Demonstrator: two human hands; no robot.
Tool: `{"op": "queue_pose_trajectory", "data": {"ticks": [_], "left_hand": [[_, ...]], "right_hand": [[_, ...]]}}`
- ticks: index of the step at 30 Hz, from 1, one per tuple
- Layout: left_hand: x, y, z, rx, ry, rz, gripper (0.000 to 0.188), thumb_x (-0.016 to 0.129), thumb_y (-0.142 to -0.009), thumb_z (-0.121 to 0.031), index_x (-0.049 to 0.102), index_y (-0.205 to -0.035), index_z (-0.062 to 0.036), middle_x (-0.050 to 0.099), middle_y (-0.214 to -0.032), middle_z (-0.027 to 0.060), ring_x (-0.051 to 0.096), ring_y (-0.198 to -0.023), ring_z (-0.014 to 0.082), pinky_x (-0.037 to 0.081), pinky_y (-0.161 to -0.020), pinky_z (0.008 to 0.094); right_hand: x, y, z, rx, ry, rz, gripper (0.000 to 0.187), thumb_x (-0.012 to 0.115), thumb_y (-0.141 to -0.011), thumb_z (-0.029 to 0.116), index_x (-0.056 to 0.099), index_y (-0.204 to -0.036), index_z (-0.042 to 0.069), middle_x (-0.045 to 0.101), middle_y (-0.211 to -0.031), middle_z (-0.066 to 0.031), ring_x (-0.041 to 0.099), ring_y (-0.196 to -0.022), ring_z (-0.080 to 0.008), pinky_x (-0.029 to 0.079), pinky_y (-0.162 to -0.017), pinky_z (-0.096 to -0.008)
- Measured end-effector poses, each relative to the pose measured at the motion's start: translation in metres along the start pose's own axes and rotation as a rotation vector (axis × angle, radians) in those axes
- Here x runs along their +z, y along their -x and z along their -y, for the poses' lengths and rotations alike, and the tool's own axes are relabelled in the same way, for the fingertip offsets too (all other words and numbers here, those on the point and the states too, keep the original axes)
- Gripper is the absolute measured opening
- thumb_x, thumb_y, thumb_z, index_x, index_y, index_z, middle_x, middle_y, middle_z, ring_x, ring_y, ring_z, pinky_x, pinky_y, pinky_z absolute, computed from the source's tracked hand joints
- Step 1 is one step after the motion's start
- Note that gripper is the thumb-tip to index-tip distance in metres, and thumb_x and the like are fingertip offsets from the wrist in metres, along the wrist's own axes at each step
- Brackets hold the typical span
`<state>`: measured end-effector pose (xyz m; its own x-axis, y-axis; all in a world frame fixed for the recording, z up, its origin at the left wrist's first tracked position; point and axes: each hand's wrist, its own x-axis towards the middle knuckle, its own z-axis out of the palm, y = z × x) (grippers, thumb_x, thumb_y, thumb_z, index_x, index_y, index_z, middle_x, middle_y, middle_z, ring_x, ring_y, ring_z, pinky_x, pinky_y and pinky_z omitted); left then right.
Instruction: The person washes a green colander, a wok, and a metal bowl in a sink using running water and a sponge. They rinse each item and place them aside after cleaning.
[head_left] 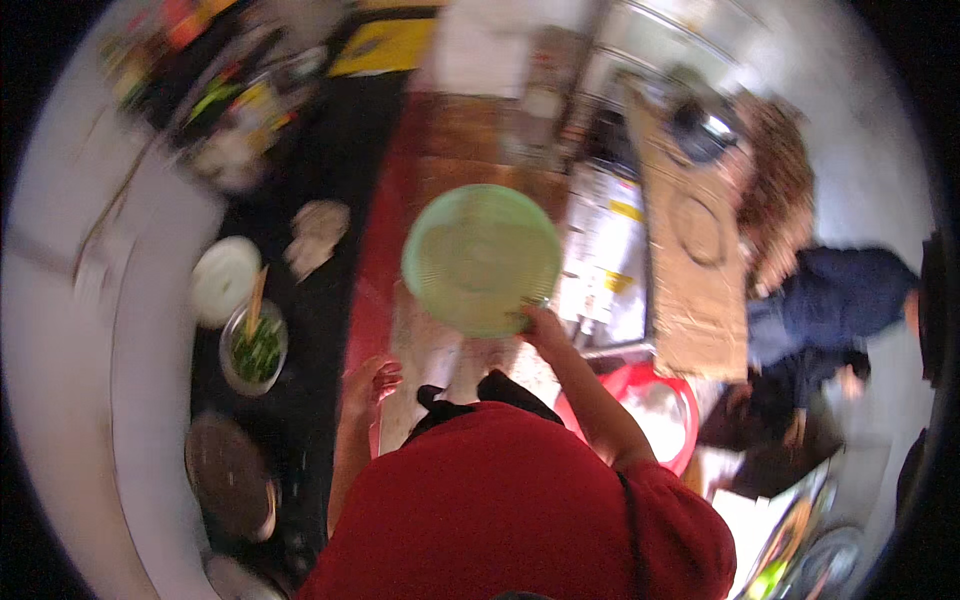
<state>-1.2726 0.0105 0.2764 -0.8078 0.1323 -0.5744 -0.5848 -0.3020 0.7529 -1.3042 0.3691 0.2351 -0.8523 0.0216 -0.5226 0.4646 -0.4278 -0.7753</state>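
A round, pale green, see-through plastic basin (482,258) hangs in front of me, over the floor. My right hand (540,325) grips its near right rim, fingers closed on the edge. At the front edge of the black counter (310,330), my left hand (376,378) is held low with its fingers loosely bent and apart. Nothing shows in that hand, though the picture is blurred there. Inside the basin I make out no contents.
On the counter stand a metal bowl of chopped greens (256,352) with chopsticks, a white round lid or plate (226,281) and a dark round pan or lid (230,475). To the right are a cardboard sheet (695,260), a red tub (685,400) and a person in dark clothing (850,290).
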Motion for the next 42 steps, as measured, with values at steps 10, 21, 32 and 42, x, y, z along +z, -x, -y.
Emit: {"op": "queue_pose_trajectory", "data": {"ticks": [10,21,32,42], "left_hand": [[0.23,-0.153,-0.05,-0.143,-0.061,0.268,0.061,0.06,-0.085,-0.039,0.039,-0.131,-0.0053,0.044,-0.129,0.014,0.052,-0.107,0.0275,0.045,-0.089,0.0404],[0.303,-0.312,-0.065,-0.327,-0.264,0.364,0.047,0.057,-0.087,-0.02,0.042,-0.127,-0.0008,0.049,-0.121,0.0128,0.055,-0.102,0.0251,0.051,-0.078,0.0386],[0.389,-0.417,-0.112,-0.382,-0.735,0.732,0.036,0.054,-0.087,-0.02,0.053,-0.117,0.0002,0.051,-0.12,0.0139,0.052,-0.106,0.0267,0.048,-0.087,0.0394],[0.407,-0.384,-0.095,-0.302,-0.633,0.885,0.057,0.063,-0.081,-0.045,0.053,-0.121,-0.0052,0.059,-0.111,0.0112,0.063,-0.082,0.0226,0.053,-0.075,0.0351]], "right_hand": [[-0.083,-0.033,0.121,-0.125,0.038,-0.155,0.033,0.057,-0.083,0.024,0.055,-0.105,-0.001,0.061,-0.076,-0.0078,0.057,-0.052,-0.0145,0.048,-0.045,-0.0259],[-0.122,-0.097,0.142,-0.268,0.105,-0.43,0.041,0.059,-0.084,0.029,0.052,-0.11,-0.002,0.062,-0.082,-0.0097,0.059,-0.059,-0.0166,0.05,-0.048,-0.0281],[-0.102,-0.102,0.152,-0.236,-0.412,-0.608,0.047,0.062,-0.086,0.032,0.049,-0.12,0.003,0.062,-0.094,-0.0094,0.061,-0.067,-0.0145,0.053,-0.058,-0.0253],[-0.132,-0.093,0.105,-0.221,-0.362,-0.529,0.026,0.049,-0.091,0.021,0.056,-0.11,0.005,0.062,-0.1,-0.007,0.058,-0.087,-0.0187,0.049,-0.07,-0.0315]]}}
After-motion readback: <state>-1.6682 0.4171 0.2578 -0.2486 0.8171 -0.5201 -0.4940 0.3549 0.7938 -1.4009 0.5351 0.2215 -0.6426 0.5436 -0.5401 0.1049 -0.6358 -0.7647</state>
